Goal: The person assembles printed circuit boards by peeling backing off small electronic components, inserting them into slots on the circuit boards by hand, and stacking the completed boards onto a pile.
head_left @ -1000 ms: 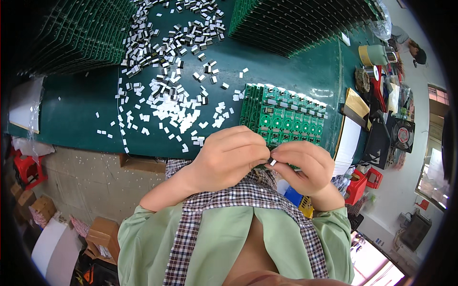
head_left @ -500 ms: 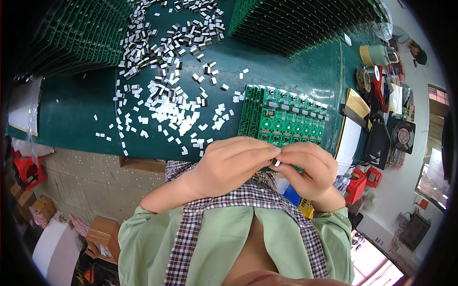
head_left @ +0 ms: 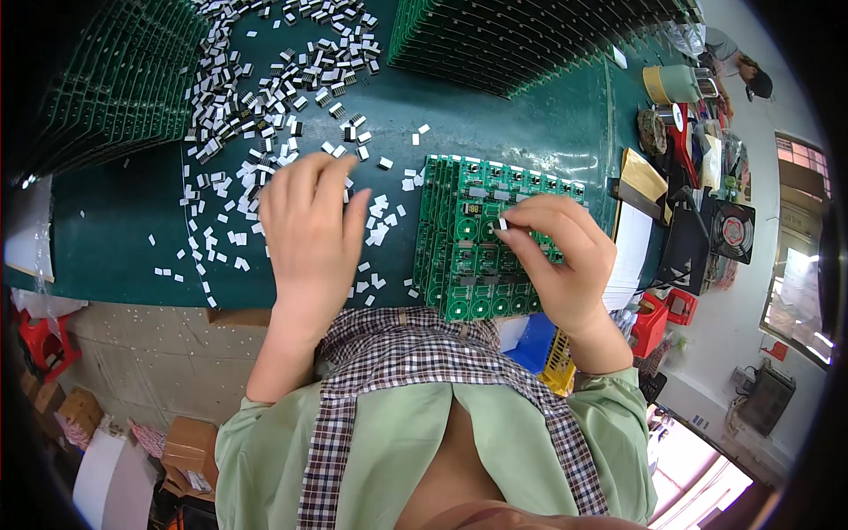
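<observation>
Biggest of all, a dark green surface [head_left: 565, 124], stretching wide from ten o'clock to two o'clock. Down at six o'clock, a pale green shirt [head_left: 380, 442] under a checked apron [head_left: 415, 353]. Up on the surface at ten o'clock, a tall row of green boards [head_left: 124, 97]; at one o'clock, another tall row [head_left: 530, 44]. Just off the middle toward two o'clock, a lower pile of circuit boards [head_left: 481, 265], dotted with round rings and dark bits. Toward nine o'clock, the left hand [head_left: 309, 234], held above the table mess with thumb away from fingers, so a spread, empty-looking grip. Can't tell if touching anything. At three o'clock, the right hand [head_left: 565, 256], curled over the circuit boards in a pinching grip. Farther out at two o'clock, a pale green bottle [head_left: 676, 84] with a yellow end. Toward eleven o'clock, lots of loose pieces [head_left: 231, 75], black and white, all jumbled. Tiniest of all, one small white-and-dark piece [head_left: 503, 223], pinched between right thumb and fingertips, over the circuit boards. Can't tell if touching them.
</observation>
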